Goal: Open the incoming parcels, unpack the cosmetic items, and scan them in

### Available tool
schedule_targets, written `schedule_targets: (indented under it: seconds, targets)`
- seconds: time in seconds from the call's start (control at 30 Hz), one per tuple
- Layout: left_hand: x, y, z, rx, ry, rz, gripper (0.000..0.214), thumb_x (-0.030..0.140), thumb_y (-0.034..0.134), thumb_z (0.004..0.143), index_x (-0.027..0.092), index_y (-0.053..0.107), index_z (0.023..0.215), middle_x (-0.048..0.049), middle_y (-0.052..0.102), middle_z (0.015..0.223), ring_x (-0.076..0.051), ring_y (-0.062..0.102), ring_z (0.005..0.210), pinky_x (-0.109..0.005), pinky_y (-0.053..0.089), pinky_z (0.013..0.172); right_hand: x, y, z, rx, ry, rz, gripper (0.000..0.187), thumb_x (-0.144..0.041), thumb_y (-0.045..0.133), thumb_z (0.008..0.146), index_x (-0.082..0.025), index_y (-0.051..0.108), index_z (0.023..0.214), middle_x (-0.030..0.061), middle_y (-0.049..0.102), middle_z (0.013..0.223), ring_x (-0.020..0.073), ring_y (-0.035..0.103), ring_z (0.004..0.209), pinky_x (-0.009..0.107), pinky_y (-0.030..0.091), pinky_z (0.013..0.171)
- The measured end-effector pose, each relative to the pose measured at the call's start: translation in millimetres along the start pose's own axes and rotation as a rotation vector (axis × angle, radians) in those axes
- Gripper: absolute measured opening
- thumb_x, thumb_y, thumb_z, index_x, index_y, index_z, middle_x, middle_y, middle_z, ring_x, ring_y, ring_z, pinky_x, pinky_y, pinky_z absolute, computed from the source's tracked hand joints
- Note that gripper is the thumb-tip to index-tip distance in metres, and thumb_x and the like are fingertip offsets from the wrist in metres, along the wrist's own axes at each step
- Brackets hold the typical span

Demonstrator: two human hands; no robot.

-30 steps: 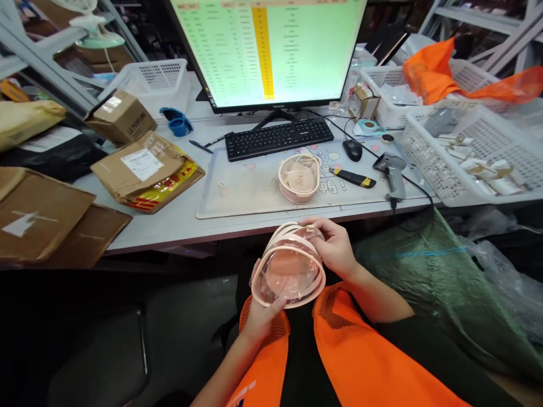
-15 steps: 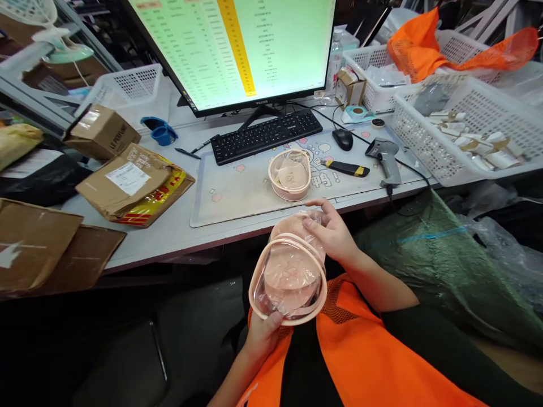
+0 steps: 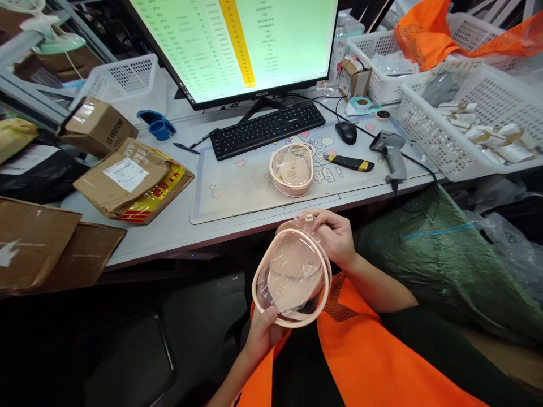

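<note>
Since both ends probably need steadying, the clear, pink-rimmed pouch (image 3: 294, 277) is held before you, its near rim clasped in your left grip (image 3: 263, 329) and its far edge pinched by your right grip (image 3: 336, 237) beside a tab (image 3: 309, 218). Beyond both, a similar pouch (image 3: 292, 170) rests on the desk mat (image 3: 237, 192), perhaps for easy reach.

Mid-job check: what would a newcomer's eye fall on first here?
Probably the bright monitor with its yellow-striped table, at the back of the desk. Next, the clear pink-rimmed pouch between the left hand and right hand, before the desk edge. A similar pouch sits on the desk mat.
</note>
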State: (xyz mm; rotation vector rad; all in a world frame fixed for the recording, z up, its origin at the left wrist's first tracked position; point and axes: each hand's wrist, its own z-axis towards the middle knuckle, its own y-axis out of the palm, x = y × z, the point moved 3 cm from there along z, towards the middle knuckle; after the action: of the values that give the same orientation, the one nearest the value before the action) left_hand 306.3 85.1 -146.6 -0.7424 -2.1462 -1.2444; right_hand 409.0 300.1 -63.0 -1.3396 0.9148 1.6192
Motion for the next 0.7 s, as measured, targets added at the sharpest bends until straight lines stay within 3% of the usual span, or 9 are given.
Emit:
schedule_targets:
  seconds: [0.17, 0.3, 0.5, 0.7]
  targets:
    - [-11.1, -17.0, -3.2, -0.008, -0.081, -0.06, 0.099, 0.072, 0.071, 0.078, 0.028, 0.041, 0.162, -0.0135, 0.06, 0.153, -0.045, 0.05, 0.147, -0.063, 0.042, 0.122, 4.7, -3.0, 4.8, -0.01, 0.04, 0.007, 0.014, -0.022, 0.057, 0.073, -0.023, 0.069, 0.065, 0.0046, 0.08, 0.094, 0.0257, 0.075, 0.097, 0.041, 0.057, 0.094]
    - [-15.7, -24.1, -11.6, 0.026, -0.15, -0.209, 0.09, 0.065, 0.07, 0.083, 0.029, 0.043, 0.162, -0.0126, 0.06, 0.153, -0.044, 0.051, 0.146, -0.063, 0.041, 0.124, 7.7, -7.4, 6.2, -0.03, 0.036, -0.061, 0.018, -0.026, 0.06, 0.079, -0.024, 0.076, 0.072, 0.0017, 0.079, 0.083, 0.0224, 0.073, 0.085, 0.036, 0.056, 0.086]
    - [-9.1, -13.7, -17.0, 0.062, -0.15, -0.416, 0.083, 0.054, 0.072, 0.086, 0.028, 0.045, 0.161, -0.0125, 0.059, 0.155, -0.046, 0.048, 0.148, -0.065, 0.038, 0.125, 12.4, -13.4, 1.4, -0.043, 0.011, -0.04, 0.026, -0.042, 0.066, 0.093, -0.024, 0.079, 0.081, 0.0028, 0.079, 0.084, 0.0219, 0.073, 0.083, 0.035, 0.055, 0.081]
    - [-7.7, -4.8, -13.1, 0.063, -0.096, -0.396, 0.087, 0.054, 0.075, 0.083, 0.031, 0.045, 0.161, -0.0111, 0.058, 0.157, -0.046, 0.048, 0.149, -0.063, 0.04, 0.124, 13.7, -14.1, -1.2, 0.008, 0.095, 0.023, 0.008, -0.031, 0.072, 0.081, -0.023, 0.073, 0.078, 0.0006, 0.074, 0.079, 0.0164, 0.064, 0.07, 0.029, 0.05, 0.068]
